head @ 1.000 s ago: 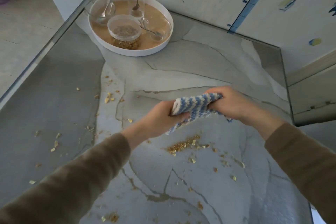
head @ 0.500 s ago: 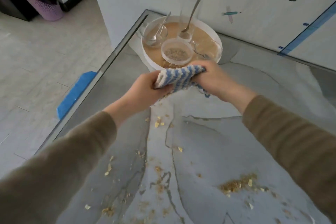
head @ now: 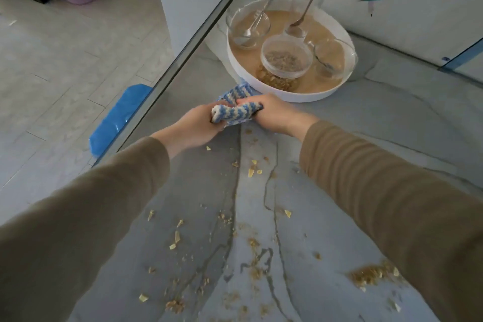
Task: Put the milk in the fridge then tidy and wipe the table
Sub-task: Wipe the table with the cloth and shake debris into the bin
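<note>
Two hands meet on one cloth near the far left corner of the tabletop [head: 392, 138]. My left hand [head: 198, 125] grips the near, bunched end of the cloth [head: 235, 110], and my right hand [head: 274, 112] clamps the other end, so the hands sit close together with the striped fabric wadded between them. A loose corner of the cloth pokes toward the tray [head: 308, 98], which stands just beyond at the far edge.

I judge this to be the wiping step, with the cloth being gathered into a pad. Crumbs [head: 251, 168] lie scattered from just behind my hands down to the near edge, and a thicker pile [head: 371, 274] sits toward the near right. The next move calls for the pad to be pressed flat and drawn toward me, herding the bits into one heap without pushing them off the left edge.

No milk or fridge is in view, so I cannot tell whether that part is done. I cannot tell whether the cloth touches the tabletop, as my hands cover its underside. My sleeves hide much of the near tabletop. The tall glass [head: 303, 8] in the tray is cut off at the top, and the right edge runs out of view.
</note>
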### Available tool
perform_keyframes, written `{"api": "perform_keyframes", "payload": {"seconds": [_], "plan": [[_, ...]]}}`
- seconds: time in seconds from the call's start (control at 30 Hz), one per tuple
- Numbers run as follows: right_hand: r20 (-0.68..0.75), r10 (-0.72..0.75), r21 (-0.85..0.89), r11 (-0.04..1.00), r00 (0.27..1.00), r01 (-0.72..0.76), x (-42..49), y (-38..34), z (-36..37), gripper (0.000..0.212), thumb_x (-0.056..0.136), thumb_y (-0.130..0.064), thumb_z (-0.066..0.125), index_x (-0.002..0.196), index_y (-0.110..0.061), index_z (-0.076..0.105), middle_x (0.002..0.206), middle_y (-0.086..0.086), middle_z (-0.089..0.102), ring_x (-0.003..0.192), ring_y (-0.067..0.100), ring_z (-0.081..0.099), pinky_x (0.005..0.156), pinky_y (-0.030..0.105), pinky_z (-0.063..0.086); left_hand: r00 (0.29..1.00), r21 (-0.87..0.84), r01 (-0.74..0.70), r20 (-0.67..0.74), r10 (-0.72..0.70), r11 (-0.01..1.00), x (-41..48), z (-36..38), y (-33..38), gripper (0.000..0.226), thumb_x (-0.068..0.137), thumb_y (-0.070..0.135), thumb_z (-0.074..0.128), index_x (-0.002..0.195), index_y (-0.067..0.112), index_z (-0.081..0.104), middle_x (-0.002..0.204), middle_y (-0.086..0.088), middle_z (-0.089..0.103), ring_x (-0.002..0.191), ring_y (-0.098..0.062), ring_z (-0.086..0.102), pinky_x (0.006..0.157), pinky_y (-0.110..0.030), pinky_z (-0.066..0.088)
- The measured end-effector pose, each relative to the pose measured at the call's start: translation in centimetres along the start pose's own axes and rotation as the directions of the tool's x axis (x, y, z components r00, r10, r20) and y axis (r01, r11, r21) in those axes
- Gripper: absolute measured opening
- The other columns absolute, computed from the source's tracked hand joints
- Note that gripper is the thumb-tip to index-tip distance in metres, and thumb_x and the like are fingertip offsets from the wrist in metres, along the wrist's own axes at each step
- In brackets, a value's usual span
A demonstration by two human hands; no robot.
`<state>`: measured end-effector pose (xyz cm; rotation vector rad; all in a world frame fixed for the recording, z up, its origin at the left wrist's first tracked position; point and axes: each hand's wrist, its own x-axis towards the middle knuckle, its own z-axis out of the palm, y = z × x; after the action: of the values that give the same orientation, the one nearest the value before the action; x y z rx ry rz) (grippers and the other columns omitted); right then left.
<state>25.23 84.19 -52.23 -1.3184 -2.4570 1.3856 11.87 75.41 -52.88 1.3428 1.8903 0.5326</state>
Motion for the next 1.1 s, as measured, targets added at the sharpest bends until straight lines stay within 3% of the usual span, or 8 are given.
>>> {"api": "perform_keyframes", "payload": {"seconds": [0.13,0.33,0.5,0.7,0.83,0.9,1.0,1.1], "plan": [[0.011,0.013,0.041,0.999,1.000,-0.013,-2.6,0.8,-0.6,0.033,0.090,0.004,0.045,0.119,-0.003,0.059,0.125,0.014,0.058,0.118,0.019,0.050,0.081,0.009,0.032,0.999,0.054,-0.010,0.042,0.008,0.998,-1.6,1.9,1.4,0.042,0.094,0.018,0.047,0.135,0.024,0.044,0.134,-0.006,0.053,0.123,-0.025,0.048,0.089,-0.024,0.036],[0.042,0.055,0.036,0.998,0.998,-0.057,-8.7,4.1,-1.4,0.034,0.089,0.002,0.048,0.121,-0.008,0.059,0.125,0.010,0.059,0.115,0.012,0.049,0.092,0.015,0.033,0.990,0.064,-0.041,0.139,0.032,0.997,-5.0,6.1,4.0,0.042,0.095,0.019,0.045,0.137,0.027,0.041,0.138,-0.003,0.050,0.124,-0.023,0.048,0.087,-0.020,0.035],[0.084,0.111,-0.038,0.993,0.990,-0.108,-14.3,7.1,-2.4,0.033,0.088,0.004,0.046,0.114,-0.007,0.064,0.122,0.010,0.062,0.115,0.014,0.052,0.095,0.021,0.035,0.981,0.023,-0.055,0.190,0.050,0.998,-9.0,11.0,6.9,0.046,0.094,0.016,0.046,0.139,0.026,0.038,0.145,-0.002,0.041,0.131,-0.024,0.042,0.100,-0.025,0.033],[0.082,0.215,-0.096,0.974,0.973,-0.207,-20.8,10.8,-4.3,0.032,0.085,0.007,0.044,0.103,-0.003,0.068,0.114,0.016,0.066,0.111,0.025,0.058,0.096,0.033,0.041,0.950,0.050,-0.062,0.309,0.044,0.997,-12.7,16.4,11.2,0.040,0.095,0.021,0.044,0.135,0.023,0.043,0.127,-0.010,0.058,0.115,-0.028,0.054,0.086,-0.027,0.041],[0.090,0.273,-0.161,0.953,0.958,-0.256,-24.0,13.0,-5.3,0.025,0.081,0.005,0.042,0.094,0.006,0.064,0.101,0.027,0.065,0.084,0.022,0.056,0.070,0.029,0.042,0.935,0.026,-0.051,0.354,0.039,0.998,-14.1,18.8,13.6,0.033,0.095,0.022,0.047,0.127,0.017,0.051,0.120,-0.009,0.061,0.114,-0.026,0.055,0.085,-0.027,0.040],[0.056,0.270,-0.179,0.950,0.961,-0.257,-25.3,13.3,-6.0,0.023,0.080,0.006,0.042,0.091,0.008,0.062,0.094,0.027,0.064,0.077,0.019,0.050,0.058,0.025,0.034,0.938,-0.022,-0.052,0.342,0.056,0.998,-14.5,19.5,14.5,0.028,0.094,0.021,0.047,0.120,0.014,0.055,0.108,-0.007,0.063,0.105,-0.023,0.057,0.078,-0.026,0.040],[-0.117,0.135,-0.136,0.979,0.984,-0.151,-26.5,12.7,-7.5,0.022,0.078,0.009,0.047,0.089,0.006,0.066,0.092,0.026,0.067,0.089,0.033,0.061,0.070,0.033,0.043,0.961,-0.185,-0.043,0.262,0.091,0.982,-15.1,19.5,15.6,0.018,0.093,0.019,0.049,0.108,0.015,0.059,0.088,-0.001,0.058,0.082,-0.016,0.053,0.065,-0.022,0.037],[-0.256,0.027,-0.117,0.991,0.966,-0.059,-26.8,11.1,-8.6,0.019,0.076,0.011,0.048,0.083,0.006,0.066,0.080,0.018,0.065,0.078,0.030,0.058,0.065,0.024,0.041,0.977,-0.394,-0.017,0.187,0.098,0.919,-15.2,18.7,16.5,0.024,0.093,0.015,0.052,0.116,0.010,0.057,0.095,0.001,0.059,0.087,-0.011,0.055,0.076,-0.021,0.045]]}}
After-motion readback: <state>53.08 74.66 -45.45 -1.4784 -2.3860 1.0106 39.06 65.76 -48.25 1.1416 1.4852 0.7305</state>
